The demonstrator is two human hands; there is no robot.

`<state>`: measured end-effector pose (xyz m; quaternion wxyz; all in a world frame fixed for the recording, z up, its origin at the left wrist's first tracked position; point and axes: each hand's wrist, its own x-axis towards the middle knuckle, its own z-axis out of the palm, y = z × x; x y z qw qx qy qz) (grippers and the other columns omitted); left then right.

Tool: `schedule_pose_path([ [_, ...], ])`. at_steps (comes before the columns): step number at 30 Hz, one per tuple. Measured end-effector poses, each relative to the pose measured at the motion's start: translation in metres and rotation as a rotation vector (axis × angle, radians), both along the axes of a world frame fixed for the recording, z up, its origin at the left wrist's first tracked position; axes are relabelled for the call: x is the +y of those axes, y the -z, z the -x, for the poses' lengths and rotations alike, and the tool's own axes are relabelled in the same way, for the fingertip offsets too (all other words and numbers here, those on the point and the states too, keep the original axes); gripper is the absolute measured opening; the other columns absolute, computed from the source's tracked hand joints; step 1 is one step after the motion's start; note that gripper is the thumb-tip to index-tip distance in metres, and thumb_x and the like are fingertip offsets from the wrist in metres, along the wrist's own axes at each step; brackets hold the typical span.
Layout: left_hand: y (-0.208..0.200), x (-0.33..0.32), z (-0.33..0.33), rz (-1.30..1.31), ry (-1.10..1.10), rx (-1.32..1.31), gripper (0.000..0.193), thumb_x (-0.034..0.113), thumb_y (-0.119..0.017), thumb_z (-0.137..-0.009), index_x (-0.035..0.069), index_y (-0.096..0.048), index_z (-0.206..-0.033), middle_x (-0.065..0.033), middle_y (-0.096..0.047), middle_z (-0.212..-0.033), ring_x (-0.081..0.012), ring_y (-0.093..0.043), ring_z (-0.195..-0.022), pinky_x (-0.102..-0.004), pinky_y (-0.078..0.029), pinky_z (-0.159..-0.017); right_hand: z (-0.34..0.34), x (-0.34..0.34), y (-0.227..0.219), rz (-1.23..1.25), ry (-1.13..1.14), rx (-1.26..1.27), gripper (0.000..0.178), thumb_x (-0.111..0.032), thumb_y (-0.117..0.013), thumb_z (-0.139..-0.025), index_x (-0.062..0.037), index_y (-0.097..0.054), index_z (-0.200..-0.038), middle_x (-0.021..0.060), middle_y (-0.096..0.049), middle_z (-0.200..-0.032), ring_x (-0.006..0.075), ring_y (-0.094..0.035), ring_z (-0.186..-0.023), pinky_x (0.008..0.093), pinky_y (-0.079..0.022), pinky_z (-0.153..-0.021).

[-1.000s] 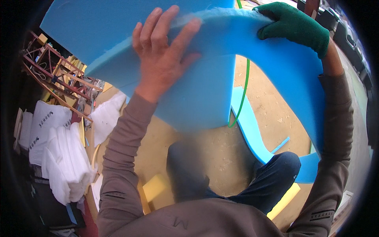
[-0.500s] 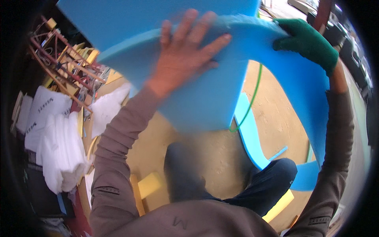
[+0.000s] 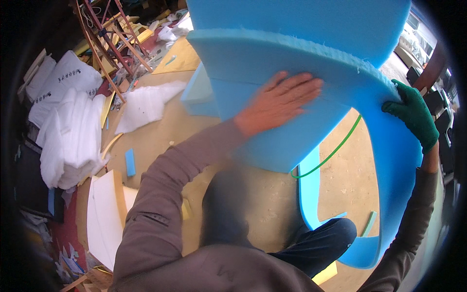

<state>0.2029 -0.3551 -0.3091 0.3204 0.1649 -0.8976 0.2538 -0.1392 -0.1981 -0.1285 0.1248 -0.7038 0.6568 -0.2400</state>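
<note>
we have a broad sheet of bright blue foam (image 3: 389, 160) in front of us, the largest piece in reach, bowed into an arc across the top and bending down on the right. its faces look smooth and matte, while the thick upper edge is pale, rough and fuzzy. behind it we see a flat blue foam panel (image 3: 301, 24), straight-sided and even in surface. well apart on the left sits a heap of white wadding (image 3: 68, 141), soft and folded. our bare left hand (image 3: 282, 100) is open, fingers stretched out, palm against the near face of the sheet, below the fuzzy edge. our right hand (image 3: 411, 114), in a green knit glove, grips that edge at the bend, thumb on the near side. a thin green cord (image 3: 335, 158) curves below the sheet. smallest is a blue foam offcut (image 3: 130, 163), oblong, on the floor (image 3: 160, 141).
</note>
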Motion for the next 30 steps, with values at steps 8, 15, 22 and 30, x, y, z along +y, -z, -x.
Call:
schedule_pose_path([
  [8,0.020,0.017,-0.088,-0.048,-0.295,0.119,0.056,0.039,-0.067,-0.101,0.019,-0.060,-0.153,-0.0013,-0.050,-0.165,-0.0241,-0.044,-0.154,-0.0536,-0.026,-0.128,-0.004,-0.001,-0.001,0.043,0.009,-0.022,0.046,-0.010,-0.078,-0.096,0.0010,-0.067,-0.139,0.0206,-0.077,-0.109,0.0288,-0.078,-0.096,0.0409,-0.065,-0.091],
  [15,-0.021,0.025,-0.118,-0.097,-0.111,0.389,0.047,0.019,-0.080,-0.092,0.016,-0.069,-0.138,-0.0086,-0.057,-0.153,-0.0299,-0.049,-0.146,-0.0479,-0.034,-0.120,-0.019,0.008,-0.003,0.172,-0.045,0.133,0.069,-0.010,-0.081,-0.091,-0.0069,-0.056,-0.156,0.0222,-0.070,-0.139,0.0329,-0.076,-0.111,0.0458,-0.063,-0.100],
  [22,-0.098,0.003,-0.103,0.220,0.024,0.548,0.045,0.017,-0.085,-0.085,0.017,-0.075,-0.130,-0.0024,-0.066,-0.130,-0.0289,-0.057,-0.126,-0.0451,-0.041,-0.107,-0.057,0.021,-0.001,0.689,-0.115,0.522,0.069,-0.013,-0.086,-0.088,-0.0120,-0.062,-0.152,0.0156,-0.070,-0.143,0.0333,-0.072,-0.121,0.0466,-0.057,-0.106],
  [30,-0.098,-0.033,-0.102,0.293,0.061,0.527,0.040,0.023,-0.087,-0.083,0.021,-0.079,-0.122,0.0008,-0.066,-0.121,-0.0256,-0.057,-0.115,-0.0434,-0.041,-0.102,-0.066,0.000,0.021,0.794,0.063,0.750,0.027,-0.016,-0.076,-0.094,-0.0114,-0.074,-0.121,0.0131,-0.077,-0.095,0.0346,-0.075,-0.086,0.0452,-0.059,-0.079],
])
